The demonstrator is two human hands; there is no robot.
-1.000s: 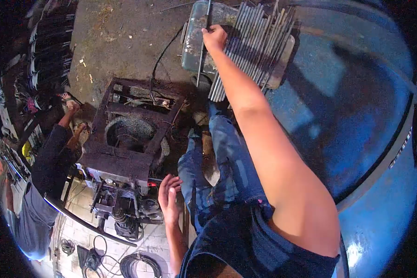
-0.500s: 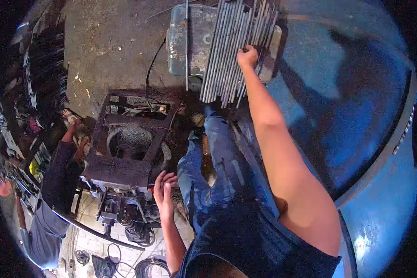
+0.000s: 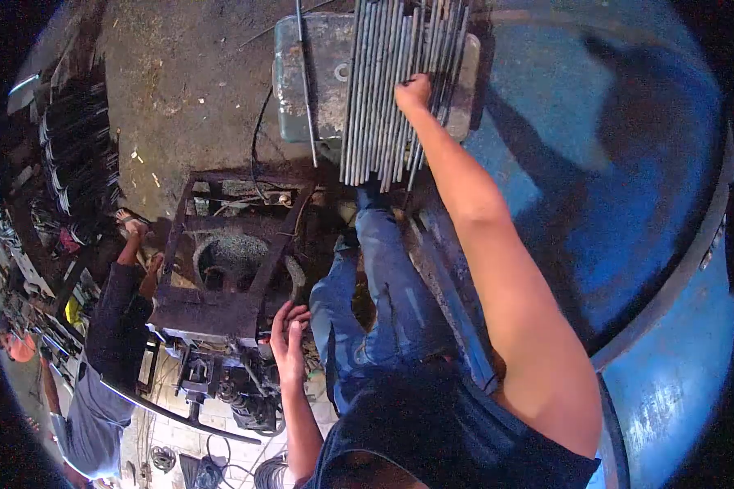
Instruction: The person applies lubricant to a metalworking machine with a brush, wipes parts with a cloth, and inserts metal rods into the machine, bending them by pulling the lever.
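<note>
A row of long grey metal rods (image 3: 375,106) lies side by side across a worn metal box-like support (image 3: 292,106). My right hand (image 3: 413,92) is closed over the right part of the row, fingers curled around a rod; the exact grip is partly hidden. One separate rod (image 3: 307,90) lies left of the row. My left hand (image 3: 288,338) hangs beside a dark metal machine frame (image 3: 208,314), its fingers loosely bent and apart, holding nothing.
A big blue curved metal surface (image 3: 538,122) with a raised rim fills the right side. At the left, another person (image 3: 110,326) reaches toward the machine frame. Dark stacked metal pieces (image 3: 73,147) stand behind. Coiled cable (image 3: 271,473) lies on the floor.
The view has shifted and tilted slightly, so the rods and support appear farther left. My right hand stays closed among the rods. My left hand has barely moved.
</note>
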